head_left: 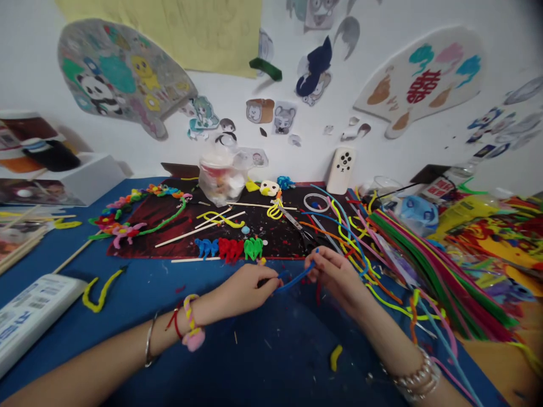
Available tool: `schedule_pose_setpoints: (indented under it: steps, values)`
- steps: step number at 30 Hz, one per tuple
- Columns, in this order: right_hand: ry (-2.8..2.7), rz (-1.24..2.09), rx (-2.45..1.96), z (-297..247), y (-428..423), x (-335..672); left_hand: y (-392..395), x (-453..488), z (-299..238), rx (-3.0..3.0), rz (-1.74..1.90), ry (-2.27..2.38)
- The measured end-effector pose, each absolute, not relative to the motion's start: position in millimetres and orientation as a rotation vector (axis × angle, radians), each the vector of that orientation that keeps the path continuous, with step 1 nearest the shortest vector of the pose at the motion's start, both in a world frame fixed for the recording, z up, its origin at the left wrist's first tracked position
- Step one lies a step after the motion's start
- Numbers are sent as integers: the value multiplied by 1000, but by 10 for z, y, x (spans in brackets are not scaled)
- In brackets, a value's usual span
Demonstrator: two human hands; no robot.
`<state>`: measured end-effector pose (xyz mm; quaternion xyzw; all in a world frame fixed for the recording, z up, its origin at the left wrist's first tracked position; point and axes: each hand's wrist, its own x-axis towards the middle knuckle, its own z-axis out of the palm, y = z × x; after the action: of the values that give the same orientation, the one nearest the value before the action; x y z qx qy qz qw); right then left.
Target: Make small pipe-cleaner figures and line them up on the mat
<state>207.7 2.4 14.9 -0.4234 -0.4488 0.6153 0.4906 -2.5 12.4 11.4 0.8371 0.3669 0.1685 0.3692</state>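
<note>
My left hand and my right hand meet over the blue table, each pinching one end of a blue pipe cleaner that sags between them. A red strand hangs below my right hand's fingers. Just beyond my hands lie three small folded pipe-cleaner shapes: blue, red and green, on a dark red mat. Scissors lie on the mat behind my right hand.
A thick bundle of coloured pipe cleaners fans out at the right. Wooden sticks, a pipe-cleaner flower garland, a plastic bag with a cup and a tape roll lie on the mat. A white box sits at the left.
</note>
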Motion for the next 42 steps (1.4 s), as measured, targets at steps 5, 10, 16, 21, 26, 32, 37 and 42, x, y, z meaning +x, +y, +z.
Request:
schedule_pose_setpoints:
  steps: [5, 10, 16, 21, 26, 32, 37, 42]
  values:
    - [-924, 1445, -974, 181, 89, 2183, 126, -75, 51, 2400, 439, 929]
    - [-838, 1333, -981, 218, 104, 2188, 72, -24, 125, 1944, 784, 972]
    - [-868, 1237, -995, 227, 90, 2174, 31, 31, 231, 1305, 962, 980]
    - [-939, 1213, -968, 165, 74, 2135, 38, 22, 318, 1242, 1075, 1006]
    - [-970, 1212, -953, 123, 68, 2122, 42, -7, 346, 1277, 1104, 970]
    - [-1017, 1214, -995, 85, 32, 2071, 52, -9, 342, 1040, 1106, 970]
    - [-1158, 1219, -1101, 12, -39, 1960, 64, -13, 354, 924, 1134, 989]
    - [-1224, 1207, -1128, 14, -68, 1911, 58, -9, 288, 1013, 1093, 1083]
